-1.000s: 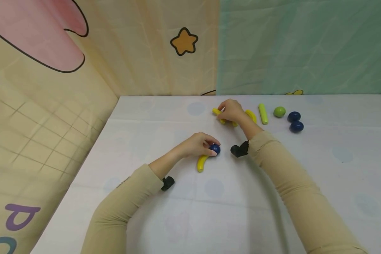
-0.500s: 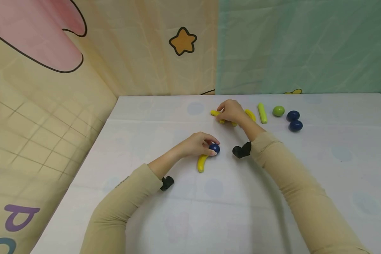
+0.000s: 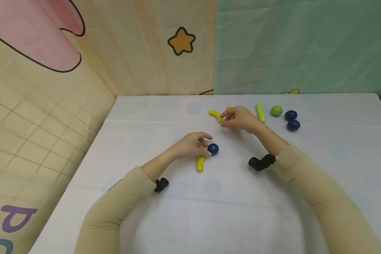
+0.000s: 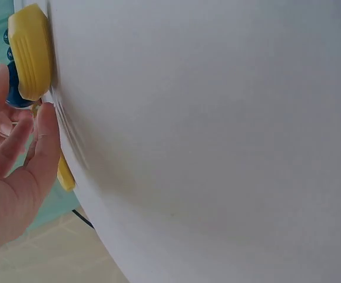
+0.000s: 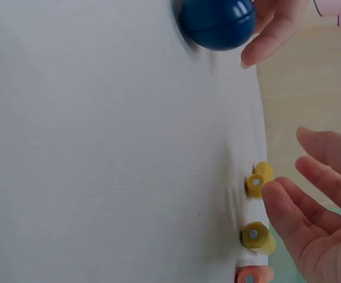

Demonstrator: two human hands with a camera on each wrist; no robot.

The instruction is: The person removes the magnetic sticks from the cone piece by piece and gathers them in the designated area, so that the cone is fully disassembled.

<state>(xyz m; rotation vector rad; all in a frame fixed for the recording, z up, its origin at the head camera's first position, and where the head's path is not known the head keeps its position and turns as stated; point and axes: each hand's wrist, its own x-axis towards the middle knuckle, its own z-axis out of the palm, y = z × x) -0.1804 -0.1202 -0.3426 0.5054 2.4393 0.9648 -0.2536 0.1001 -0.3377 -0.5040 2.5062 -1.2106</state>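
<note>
In the head view my left hand (image 3: 192, 144) hovers beside a glossy dark blue rounded bead (image 3: 213, 149), its fingers spread loosely. The thumb tip is close to the bead; whether it touches I cannot tell. Just below lies a curved yellow banana-shaped bead (image 3: 200, 164), large in the left wrist view. Farther back, my right hand (image 3: 241, 118) is over the table beside another yellow banana-shaped bead (image 3: 215, 115). The right wrist view shows its fingers relaxed around nothing, near yellow beads (image 5: 254, 234) with holes in their ends. One more yellow bead (image 3: 229, 106) is mostly hidden behind this hand.
Right of my right hand lie a yellow-green stick-shaped bead (image 3: 260, 112), a green rounded bead (image 3: 276, 110) and two dark blue beads (image 3: 293, 125). A coral piece (image 5: 254, 275) shows in the right wrist view. The white table (image 3: 190, 225) meets printed curtains at the back.
My right hand has come off the yellow beads and moved right and slightly nearer. My left hand has let go of the blue bead, its fingers drawn back a little to the left.
</note>
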